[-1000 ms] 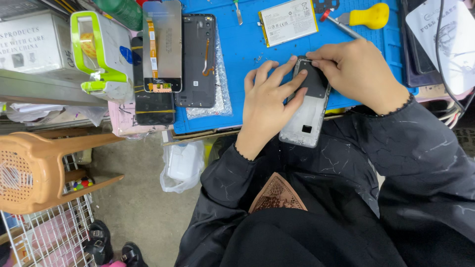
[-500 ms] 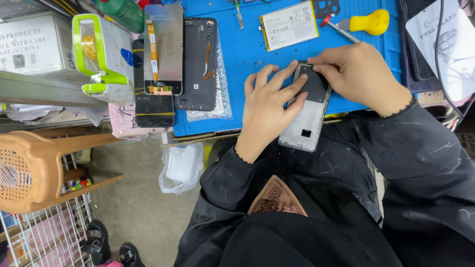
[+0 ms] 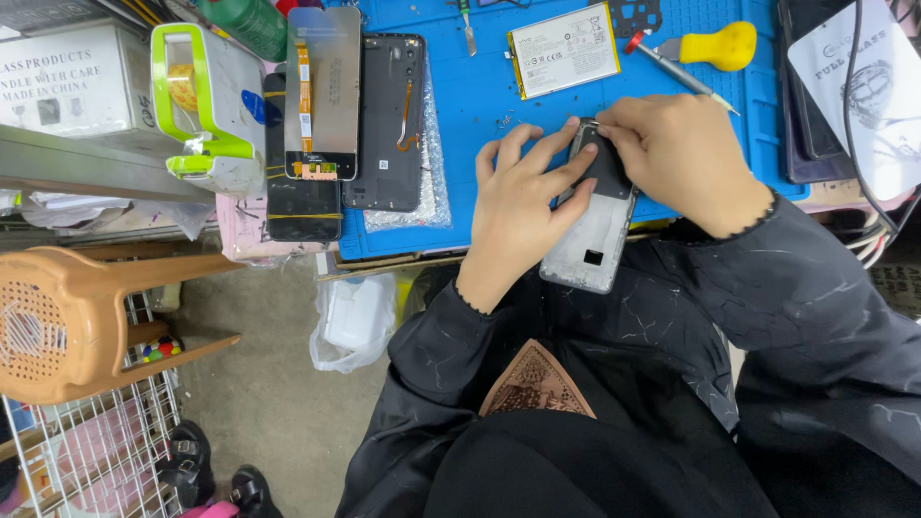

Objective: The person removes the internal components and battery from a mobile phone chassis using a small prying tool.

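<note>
At your bench's far left stands a white cardboard box [image 3: 62,82] with dark print. On the blue mat [image 3: 480,115], a detached grey screen panel [image 3: 323,91] lies beside a black frame, and a white-labelled flat battery [image 3: 564,50] rests ahead of you. What may be a white printed sleeve [image 3: 863,86] lies far right.

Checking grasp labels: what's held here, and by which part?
An opened phone body: left hand grips its left edge, right hand pinches at its top end.
</note>
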